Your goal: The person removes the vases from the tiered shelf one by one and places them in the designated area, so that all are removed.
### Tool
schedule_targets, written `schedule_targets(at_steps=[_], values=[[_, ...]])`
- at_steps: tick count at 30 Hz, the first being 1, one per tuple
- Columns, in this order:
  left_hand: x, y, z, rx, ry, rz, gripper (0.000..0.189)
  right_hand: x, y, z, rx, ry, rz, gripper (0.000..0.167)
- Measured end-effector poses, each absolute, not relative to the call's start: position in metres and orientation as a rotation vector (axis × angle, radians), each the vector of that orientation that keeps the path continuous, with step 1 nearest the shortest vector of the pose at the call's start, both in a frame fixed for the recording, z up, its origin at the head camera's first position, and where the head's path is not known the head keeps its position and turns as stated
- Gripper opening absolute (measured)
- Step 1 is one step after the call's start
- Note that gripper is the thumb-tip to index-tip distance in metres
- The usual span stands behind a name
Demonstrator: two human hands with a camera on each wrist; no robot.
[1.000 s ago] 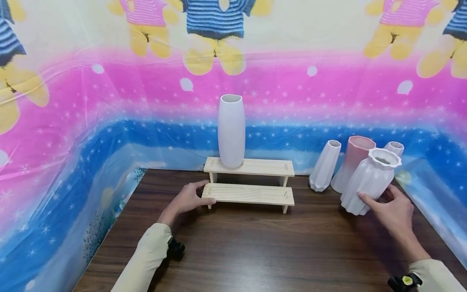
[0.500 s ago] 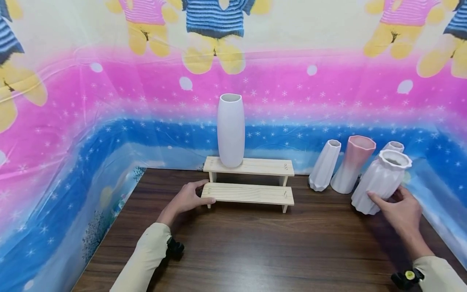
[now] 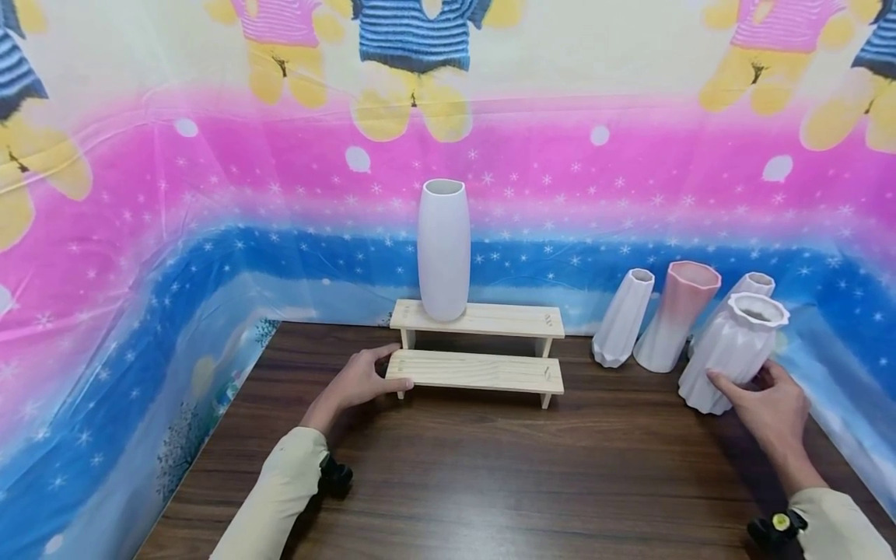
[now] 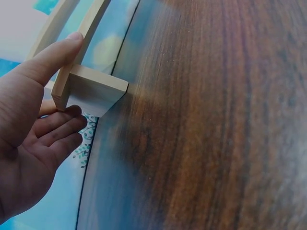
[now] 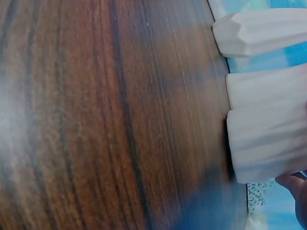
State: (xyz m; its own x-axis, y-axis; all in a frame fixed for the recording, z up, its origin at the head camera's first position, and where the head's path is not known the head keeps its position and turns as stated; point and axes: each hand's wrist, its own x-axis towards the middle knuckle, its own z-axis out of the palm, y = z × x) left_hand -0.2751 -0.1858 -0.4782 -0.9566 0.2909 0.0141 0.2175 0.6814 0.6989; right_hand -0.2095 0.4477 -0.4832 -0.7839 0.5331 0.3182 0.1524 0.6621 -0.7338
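Observation:
My left hand [image 3: 360, 381] pinches the left end of the lower board of a two-step wooden stand [image 3: 476, 369]. In the left wrist view the thumb [image 4: 60, 52] lies along the board's top, with the other fingers at its end and underside. A tall white vase [image 3: 444, 249] stands upright on the upper step, towards its left end. On the right side of the table, my right hand [image 3: 766, 400] grips a white fluted vase [image 3: 731, 354] with a wavy rim, thumb on its near side. The right wrist view shows this vase's base [image 5: 264, 148] close to the tabletop.
A slim white faceted vase [image 3: 623, 319] and a pink-and-white vase [image 3: 679, 311] stand left of the held vase. Another white vase [image 3: 757, 282] is mostly hidden behind it. A patterned cloth [image 3: 532, 171] hangs around the back and sides of the dark wooden table [image 3: 448, 482].
My right hand has moved the fluted vase to the right, away from in front of the pink vase, then slightly down. The left hand and the stand have stayed in place.

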Motion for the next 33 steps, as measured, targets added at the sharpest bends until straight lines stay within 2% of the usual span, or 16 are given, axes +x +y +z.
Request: schedule_targets(at_steps=[26, 30, 33], values=[[-0.279, -0.186, -0.478, 0.416, 2.785, 1.146, 0.096, -0.212, 0.463, -0.486, -0.49, -2.494, 1.075, 0.092], [-0.277, -0.188, -0.479, 0.403, 2.781, 1.149, 0.095, -0.206, 0.461, -0.479, -0.541, -2.495, 1.094, 0.098], [-0.276, -0.188, -0.479, 0.409, 2.776, 1.16, 0.093, -0.197, 0.453, -0.471, -0.633, -2.409, 1.132, 0.096]])
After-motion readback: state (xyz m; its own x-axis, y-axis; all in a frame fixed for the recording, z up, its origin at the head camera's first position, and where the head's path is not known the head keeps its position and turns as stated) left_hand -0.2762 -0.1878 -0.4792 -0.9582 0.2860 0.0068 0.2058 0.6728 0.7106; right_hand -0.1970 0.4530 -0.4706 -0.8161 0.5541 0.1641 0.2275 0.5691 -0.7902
